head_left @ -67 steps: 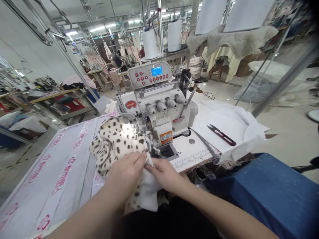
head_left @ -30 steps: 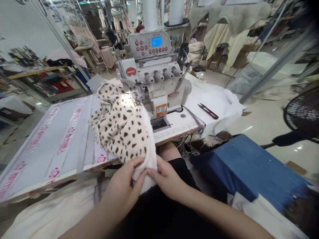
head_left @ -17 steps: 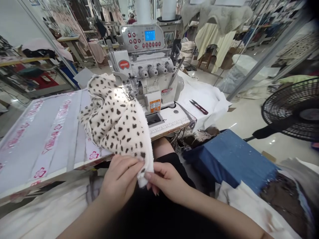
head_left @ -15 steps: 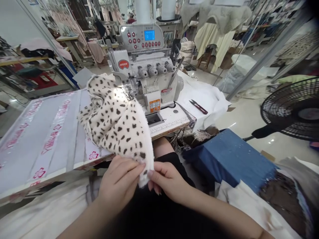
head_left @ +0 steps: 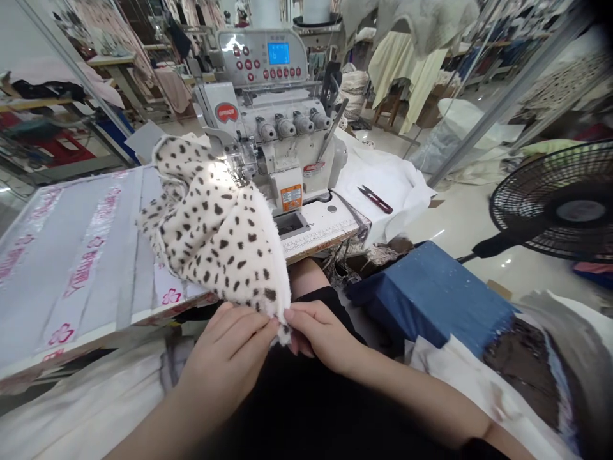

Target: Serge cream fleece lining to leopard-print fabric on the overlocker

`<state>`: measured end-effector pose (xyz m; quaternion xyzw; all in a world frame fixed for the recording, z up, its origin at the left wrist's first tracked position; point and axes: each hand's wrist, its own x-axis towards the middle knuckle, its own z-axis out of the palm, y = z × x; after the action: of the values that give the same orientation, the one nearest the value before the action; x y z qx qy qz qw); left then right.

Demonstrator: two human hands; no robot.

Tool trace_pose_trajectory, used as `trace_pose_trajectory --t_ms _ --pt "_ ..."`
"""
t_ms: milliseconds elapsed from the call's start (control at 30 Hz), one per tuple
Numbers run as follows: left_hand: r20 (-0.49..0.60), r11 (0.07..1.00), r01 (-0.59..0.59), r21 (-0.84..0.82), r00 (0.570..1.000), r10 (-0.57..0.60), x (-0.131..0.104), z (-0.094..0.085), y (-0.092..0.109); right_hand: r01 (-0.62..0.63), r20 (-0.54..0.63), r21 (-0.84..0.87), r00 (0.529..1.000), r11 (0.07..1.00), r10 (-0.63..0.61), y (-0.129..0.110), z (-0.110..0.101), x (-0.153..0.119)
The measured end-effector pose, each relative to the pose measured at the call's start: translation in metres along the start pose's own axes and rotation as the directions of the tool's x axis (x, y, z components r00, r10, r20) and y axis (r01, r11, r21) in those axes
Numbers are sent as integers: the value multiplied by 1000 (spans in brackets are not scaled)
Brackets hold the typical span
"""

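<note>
A fluffy cream fabric with dark spots (head_left: 225,236) drapes from the overlock sewing machine (head_left: 282,144) down toward my lap. Its upper part lies at the lit needle area, beside the presser foot. My left hand (head_left: 234,348) pinches the lower end of the fabric near its white edge. On the other side of that edge, my right hand (head_left: 318,335) grips it between thumb and fingers. The two hands are close together, and the fingertips underneath are partly hidden by the cloth.
Thread snips (head_left: 376,199) lie on white cloth (head_left: 402,182) right of the machine. A plastic-covered tabletop (head_left: 110,255) extends to the left. To the right are a blue cloth-covered box (head_left: 431,294) and a black fan (head_left: 565,204). Cream cloth (head_left: 110,409) hangs below the table.
The view has shifted slightly, so the machine and table appear a little further left and higher. Both hands keep hold of the fabric's edge, and less of its end shows below my fingers.
</note>
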<state>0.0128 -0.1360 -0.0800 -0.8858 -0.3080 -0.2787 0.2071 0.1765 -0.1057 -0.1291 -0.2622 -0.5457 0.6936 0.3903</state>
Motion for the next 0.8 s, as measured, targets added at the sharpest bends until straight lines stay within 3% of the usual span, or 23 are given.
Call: trace_pose_trajectory --t_ms 100,267,367,433,467,500,567,633,700,800 --pt "21 1000 8 13 1000 -8 1 1 2 -69 20 141 998 988 67 1 -2 3" --pt "15 1000 -18 18 1000 17 -3 5 0 -176 197 331 974 927 114 1 -6 5" --pt "2 1000 -18 -13 1000 18 -4 5 -2 -126 211 181 974 975 87 -4 -8 1" --pt "-22 999 -7 -36 1000 6 -1 3 -3 87 68 -110 994 990 -80 -10 -8 -3" --pt "-31 999 -3 -47 1000 1 0 1 -4 234 1 -305 969 923 -245 -13 -9 -5" --pt "-40 998 -3 -55 999 1 2 0 -4 371 -11 -494 902 786 -432 -17 -9 -6" --pt "-64 998 -18 -60 998 14 4 -4 -5 567 159 -719 698 403 -698 -23 -11 -5" --pt "-89 998 -32 -51 996 27 3 -9 -5 679 398 -726 541 106 -741 -27 -13 0" --pt "-115 998 -26 -50 993 20 -3 -10 -3 725 528 -688 458 -43 -715 -30 -17 6" --pt "-162 994 -63 -86 986 48 -9 -1 7 739 565 -670 445 -72 -695 -39 -20 12"
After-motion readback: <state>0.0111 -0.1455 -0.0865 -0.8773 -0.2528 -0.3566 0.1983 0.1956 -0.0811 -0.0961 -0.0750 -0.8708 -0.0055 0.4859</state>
